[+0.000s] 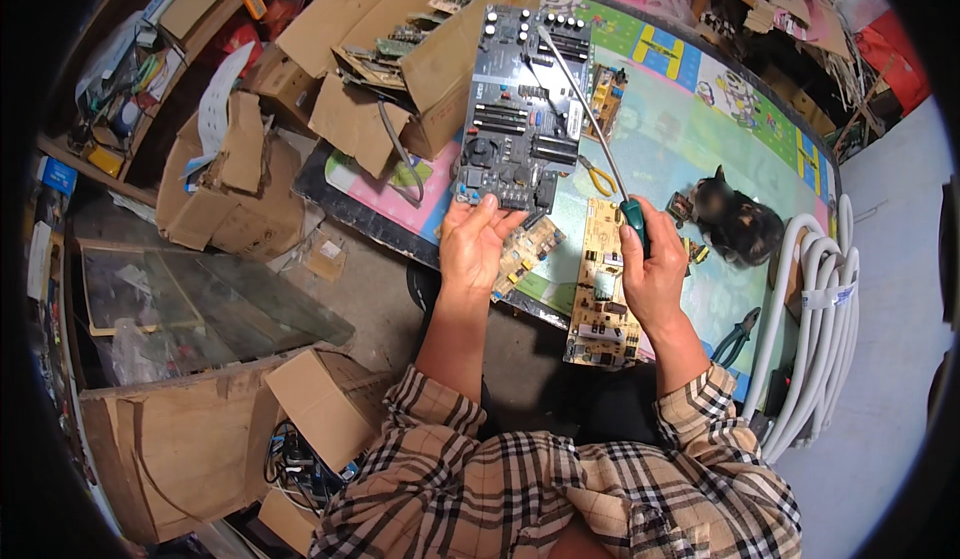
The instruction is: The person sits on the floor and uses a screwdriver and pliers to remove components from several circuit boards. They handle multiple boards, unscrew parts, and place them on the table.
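Observation:
My left hand grips the lower edge of a large black circuit board, thumb on its face. The board is held up, tilted, over the table's left side. My right hand is closed round the green handle of a screwdriver. Its long metal shaft runs up and left, the tip by the board's upper right part. Beneath the right hand lies a long yellowish circuit board. A smaller tan circuit board rests just below the black one, beside my left hand. Yellow-handled pliers lie between the two hands.
A black cat sits on the table at right. Near the right edge are dark-handled pliers and a coiled grey hose. A cardboard box of circuit boards stands behind; another open box with cables is at lower left.

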Motion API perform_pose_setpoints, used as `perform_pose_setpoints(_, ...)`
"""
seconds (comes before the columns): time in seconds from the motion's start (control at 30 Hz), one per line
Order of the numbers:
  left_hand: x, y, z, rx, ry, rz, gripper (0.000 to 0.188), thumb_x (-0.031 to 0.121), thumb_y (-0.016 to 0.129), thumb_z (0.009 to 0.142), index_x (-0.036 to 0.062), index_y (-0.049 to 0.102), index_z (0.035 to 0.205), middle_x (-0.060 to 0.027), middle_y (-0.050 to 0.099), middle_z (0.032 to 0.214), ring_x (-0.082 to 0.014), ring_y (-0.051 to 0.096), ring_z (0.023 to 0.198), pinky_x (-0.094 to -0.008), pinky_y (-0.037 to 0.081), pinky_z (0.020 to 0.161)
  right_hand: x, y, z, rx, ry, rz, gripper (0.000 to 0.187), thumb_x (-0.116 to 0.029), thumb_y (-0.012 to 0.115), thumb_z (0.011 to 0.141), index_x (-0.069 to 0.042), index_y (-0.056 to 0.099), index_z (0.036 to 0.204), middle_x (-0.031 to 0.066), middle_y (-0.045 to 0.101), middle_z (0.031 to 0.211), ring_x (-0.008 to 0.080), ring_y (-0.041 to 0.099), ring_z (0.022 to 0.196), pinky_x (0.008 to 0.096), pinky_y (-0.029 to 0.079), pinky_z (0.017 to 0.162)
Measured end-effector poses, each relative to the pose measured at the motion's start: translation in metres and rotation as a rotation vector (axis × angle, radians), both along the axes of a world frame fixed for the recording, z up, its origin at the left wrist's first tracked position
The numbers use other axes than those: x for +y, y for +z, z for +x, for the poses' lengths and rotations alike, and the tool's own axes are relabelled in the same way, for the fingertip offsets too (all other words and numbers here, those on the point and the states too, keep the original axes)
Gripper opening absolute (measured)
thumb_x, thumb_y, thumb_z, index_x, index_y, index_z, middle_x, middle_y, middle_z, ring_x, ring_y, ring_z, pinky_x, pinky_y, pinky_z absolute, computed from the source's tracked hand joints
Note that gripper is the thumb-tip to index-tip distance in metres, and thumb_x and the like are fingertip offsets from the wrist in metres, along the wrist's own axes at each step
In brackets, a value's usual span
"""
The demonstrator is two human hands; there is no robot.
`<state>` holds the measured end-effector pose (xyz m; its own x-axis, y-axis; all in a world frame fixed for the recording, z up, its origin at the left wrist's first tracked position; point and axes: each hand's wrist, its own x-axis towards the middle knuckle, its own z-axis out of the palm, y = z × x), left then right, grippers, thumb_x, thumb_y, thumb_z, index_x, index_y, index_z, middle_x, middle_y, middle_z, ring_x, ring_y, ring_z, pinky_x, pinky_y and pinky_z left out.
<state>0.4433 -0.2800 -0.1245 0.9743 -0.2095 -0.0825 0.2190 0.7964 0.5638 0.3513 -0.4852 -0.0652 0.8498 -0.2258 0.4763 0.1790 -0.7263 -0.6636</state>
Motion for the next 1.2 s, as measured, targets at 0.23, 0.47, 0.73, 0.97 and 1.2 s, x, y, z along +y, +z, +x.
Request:
perform_pose_setpoints(0.23,0.002,-0.002,-0.002,-0.012,-0.024,0.000,0.027,-0.002,0.049,0.094,-0.0001,0.054,0.120,-0.0145,0.063,0.115,-0.0273,0.065,0.103,-0.0409,0.060,0.083,-0.008,-0.006,-0.004,0.061,-0.094,0.393,0.030,-0.013,0.059,0.092,0.002,0.059,0.118,0.0099,0.061,0.086,0.0171,0.058,0.069,0.0311,0.048,0.063)
perform_pose_setpoints(0.47,-0.013,0.004,-0.004,0.080,-0.017,0.043,0.014,0.000,0.052,0.093,-0.0017,0.058,0.106,-0.0153,0.066,0.105,-0.0263,0.068,0.093,-0.0407,0.060,0.080,0.006,0.033,-0.018,0.074,-0.103,1.120,0.025,-0.019,0.052,0.099,-0.003,0.055,0.118,-0.0004,0.057,0.078,0.0025,0.047,0.056,0.0177,0.037,0.044)
perform_pose_setpoints(0.73,-0.047,-0.059,-0.042,0.401,-0.306,0.263,0.017,0.001,0.053,0.093,-0.0044,0.050,0.108,-0.0150,0.062,0.102,-0.0284,0.066,0.092,-0.0465,0.058,0.083,0.001,-0.001,-0.003,0.158,-0.092,1.149,0.025,-0.017,0.055,0.097,0.000,0.056,0.115,0.0011,0.060,0.078,0.0033,0.049,0.058,0.0182,0.038,0.049)
perform_pose_setpoints(0.97,-0.076,-0.083,-0.095,0.589,-0.335,0.542,0.024,0.009,0.058,0.091,-0.0009,0.052,0.113,-0.0146,0.063,0.106,-0.0287,0.065,0.095,-0.0432,0.057,0.083,-0.048,-0.023,0.012,0.062,-0.300,1.270,0.020,-0.018,0.051,0.099,-0.001,0.056,0.110,-0.0001,0.057,0.076,0.0026,0.045,0.054,0.0181,0.035,0.043)
perform_pose_setpoints(1.2,-0.044,-0.059,-0.073,0.648,-0.908,0.863,0.026,0.021,0.056,0.092,-0.0026,0.059,0.102,-0.0192,0.068,0.095,-0.0274,0.067,0.079,-0.0382,0.057,0.074,-0.047,-0.021,0.016,0.192,-0.214,1.260,0.021,-0.021,0.052,0.098,-0.002,0.056,0.105,-0.0004,0.054,0.068,0.0036,0.043,0.051,0.0186,0.034,0.044)
